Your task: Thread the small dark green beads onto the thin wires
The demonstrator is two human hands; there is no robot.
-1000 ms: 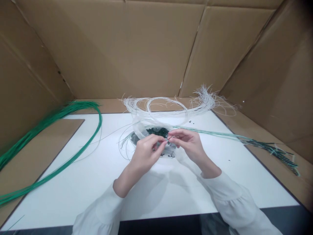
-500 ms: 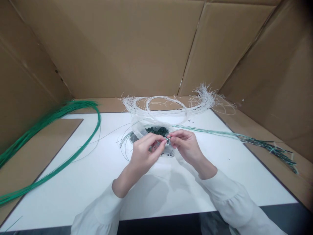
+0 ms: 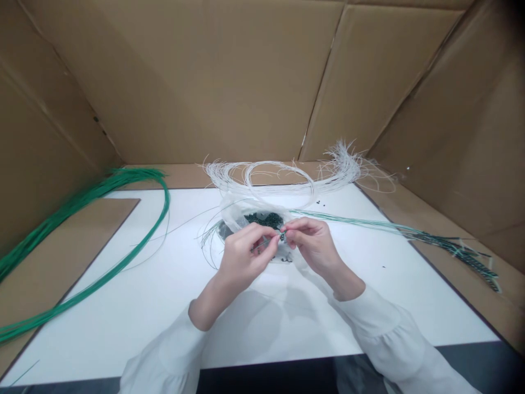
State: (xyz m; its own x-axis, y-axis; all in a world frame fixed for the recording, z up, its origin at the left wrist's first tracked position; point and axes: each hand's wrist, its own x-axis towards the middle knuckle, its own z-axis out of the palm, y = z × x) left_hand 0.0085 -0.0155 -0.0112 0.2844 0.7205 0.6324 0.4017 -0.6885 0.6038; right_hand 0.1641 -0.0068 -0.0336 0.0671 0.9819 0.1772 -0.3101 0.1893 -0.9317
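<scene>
My left hand (image 3: 246, 253) pinches a thin strand between thumb and forefinger, its other fingers curled under. Close beside it, my right hand (image 3: 314, 246) is closed in a pinch, the fingertips of both hands nearly meeting. Something small and dark shows between them, but what the right fingertips grip is too small to make out. Just behind the hands lies a clear plastic bag (image 3: 231, 215) with many dark green beads (image 3: 264, 220) in it. Loose thin strands stick out to the left of the bag.
A bundle of white strands (image 3: 279, 189) lies coiled at the back of the white board (image 3: 164, 328). Green strands (image 3: 118, 268) loop along the left. Dark beaded strands (image 3: 471, 260) rest at the right edge. Cardboard walls (image 3: 205, 82) stand around the back and sides.
</scene>
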